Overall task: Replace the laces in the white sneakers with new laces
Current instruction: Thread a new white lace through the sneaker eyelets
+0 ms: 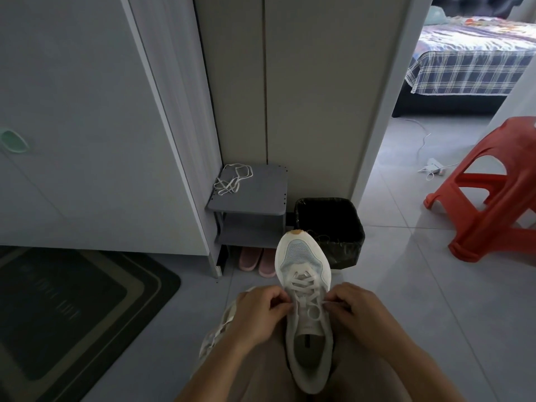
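Lace [304, 288] handling: judged soft, limp, light; best pinched near the eyelets. Pinched it either side of the sneaker [308, 353] with left hand [258, 311] and right hand [354, 311], fingers curled.

Sneaker [304, 256] lies between left hand [258, 311] and right hand [353, 309], both at its threaded lace [303, 285]. Behind it: shoe rack [261, 195], loose lace [232, 181] on top, slippers [258, 261] beneath. Bin [330, 227] just right of rack. Stool [490, 192] far right; mat [72, 309] left.
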### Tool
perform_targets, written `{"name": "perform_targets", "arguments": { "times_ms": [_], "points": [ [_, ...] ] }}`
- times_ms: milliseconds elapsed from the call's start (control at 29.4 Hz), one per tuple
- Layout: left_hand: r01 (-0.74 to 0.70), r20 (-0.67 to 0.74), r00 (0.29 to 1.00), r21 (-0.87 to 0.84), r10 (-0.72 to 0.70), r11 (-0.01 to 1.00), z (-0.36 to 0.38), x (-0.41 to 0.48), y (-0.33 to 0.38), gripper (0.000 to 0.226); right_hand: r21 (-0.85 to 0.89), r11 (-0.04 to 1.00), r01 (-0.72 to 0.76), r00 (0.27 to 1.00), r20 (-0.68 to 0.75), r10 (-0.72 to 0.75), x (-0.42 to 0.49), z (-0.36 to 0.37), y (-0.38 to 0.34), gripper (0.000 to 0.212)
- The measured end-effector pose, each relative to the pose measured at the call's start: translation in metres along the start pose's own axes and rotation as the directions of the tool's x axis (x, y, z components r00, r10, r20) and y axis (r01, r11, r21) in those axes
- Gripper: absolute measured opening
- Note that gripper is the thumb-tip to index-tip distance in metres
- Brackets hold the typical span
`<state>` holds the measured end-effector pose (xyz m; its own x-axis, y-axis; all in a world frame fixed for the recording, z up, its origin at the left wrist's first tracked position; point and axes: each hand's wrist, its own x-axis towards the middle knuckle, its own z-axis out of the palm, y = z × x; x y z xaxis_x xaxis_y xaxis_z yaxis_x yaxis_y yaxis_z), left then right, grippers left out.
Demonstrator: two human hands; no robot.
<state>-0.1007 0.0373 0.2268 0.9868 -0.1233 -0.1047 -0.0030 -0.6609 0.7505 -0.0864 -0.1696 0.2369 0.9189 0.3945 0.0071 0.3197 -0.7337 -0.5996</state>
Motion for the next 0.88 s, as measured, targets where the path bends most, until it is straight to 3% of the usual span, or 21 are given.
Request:
{"name": "perform_targets", "arguments": {
  "times_ms": [102, 170, 306, 408, 476, 544, 613, 715, 817, 885],
  "points": [
    [0.020, 0.007, 1.000, -0.043, -0.020, 0.999, 0.000, 0.001, -0.004, 0.006, 0.028, 0.999, -0.017, 1.000, 0.014, 0.016, -0.006, -0.016, 0.012, 0.021],
    [0.024, 0.013, 1.000, -0.062, -0.023, 0.998, 0.001, 0.002, -0.006, 0.019, 0.051, 0.992, -0.112, 0.994, 0.016, 0.111, -0.013, -0.030, 0.027, 0.026],
    [0.018, 0.012, 1.000, -0.051, -0.017, 0.999, 0.002, 0.002, -0.007, 0.025, 0.139, 0.935, -0.326, 0.931, 0.218, 0.292, -0.027, -0.054, 0.050, 0.025],
    [0.014, 0.010, 1.000, -0.050, -0.014, 0.999, 0.002, 0.002, -0.009, 0.026, 0.089, 0.930, -0.357, 0.902, 0.292, 0.318, -0.028, -0.055, 0.047, 0.017],
    [0.019, 0.016, 1.000, -0.047, -0.018, 0.999, 0.001, 0.001, -0.009, 0.024, -0.031, 0.956, -0.293, 0.939, 0.181, 0.293, -0.024, -0.049, 0.041, 0.004],
    [0.025, 0.021, 0.999, -0.028, -0.024, 0.999, 0.001, 0.001, -0.009, 0.019, -0.203, 0.969, -0.143, 0.987, 0.037, 0.153, -0.018, -0.037, 0.031, 0.026],
    [0.029, 0.029, 0.999, -0.031, -0.028, 0.999, 0.000, 0.000, -0.006, 0.009, -0.222, 0.975, 0.002, 1.000, -0.007, -0.003, -0.008, -0.020, 0.015, 0.038],
    [0.005, -0.017, 1.000, -0.043, -0.005, 0.999, -0.002, -0.002, 0.000, 0.003, -0.267, 0.951, 0.155, 0.986, -0.024, -0.167, 0.002, 0.003, -0.001, 0.023],
    [-0.144, -0.184, 0.972, 0.012, 0.144, 0.989, 0.000, -0.002, 0.009, 0.007, -0.260, 0.951, 0.169, 0.979, -0.065, -0.192, -0.001, 0.006, -0.005, 0.014],
    [-0.263, -0.177, 0.941, 0.156, 0.289, 0.952, 0.007, -0.001, 0.015, 0.011, -0.290, 0.936, 0.199, 0.972, -0.067, -0.227, -0.002, 0.003, -0.006, 0.012]
  ]
}}
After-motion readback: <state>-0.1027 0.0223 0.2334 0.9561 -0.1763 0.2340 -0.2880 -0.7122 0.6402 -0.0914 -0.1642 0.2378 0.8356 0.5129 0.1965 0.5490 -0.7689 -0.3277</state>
